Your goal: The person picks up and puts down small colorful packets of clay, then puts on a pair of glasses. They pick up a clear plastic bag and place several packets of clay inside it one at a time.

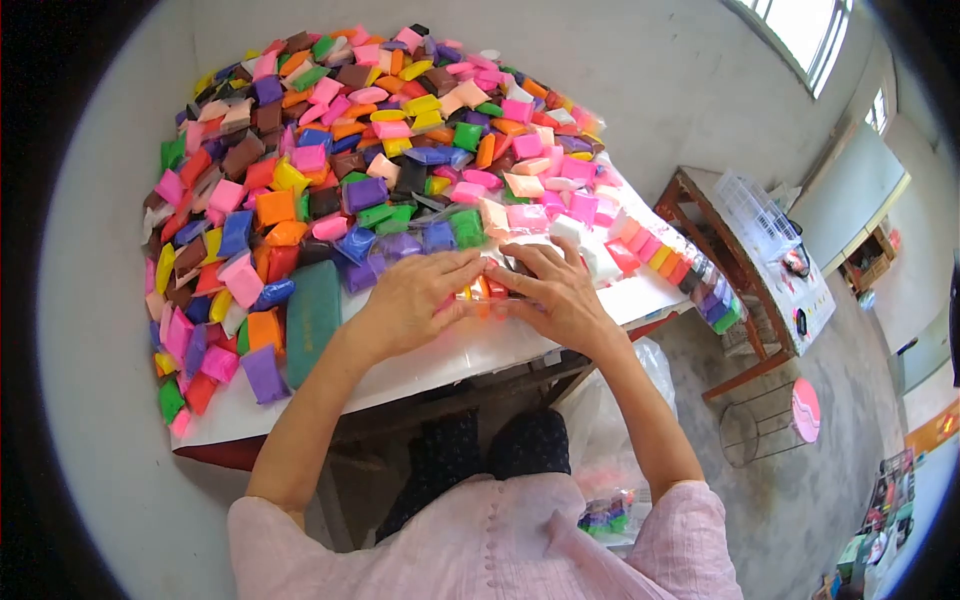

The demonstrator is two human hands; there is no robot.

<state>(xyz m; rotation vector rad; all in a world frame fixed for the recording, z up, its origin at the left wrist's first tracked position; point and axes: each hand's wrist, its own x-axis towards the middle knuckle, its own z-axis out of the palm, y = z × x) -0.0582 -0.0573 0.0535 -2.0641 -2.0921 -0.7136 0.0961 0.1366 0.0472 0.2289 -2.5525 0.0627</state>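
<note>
Both hands meet at the front of the white table, over a clear plastic bag with orange, red and yellow packets inside. My left hand presses on the bag's left side, its fingers bent toward the middle. On the right side lies my right hand, fingers spread over the plastic. Just behind the hands is a row of packets, among them a green one, a blue one and a peach one. The fingers hide part of the bag.
A large heap of colourful packets covers the table's back and left. A green case lies left of my hands. Filled clear packs sit at the right. Beyond are a side table, a pink-topped stool and a plastic bag below.
</note>
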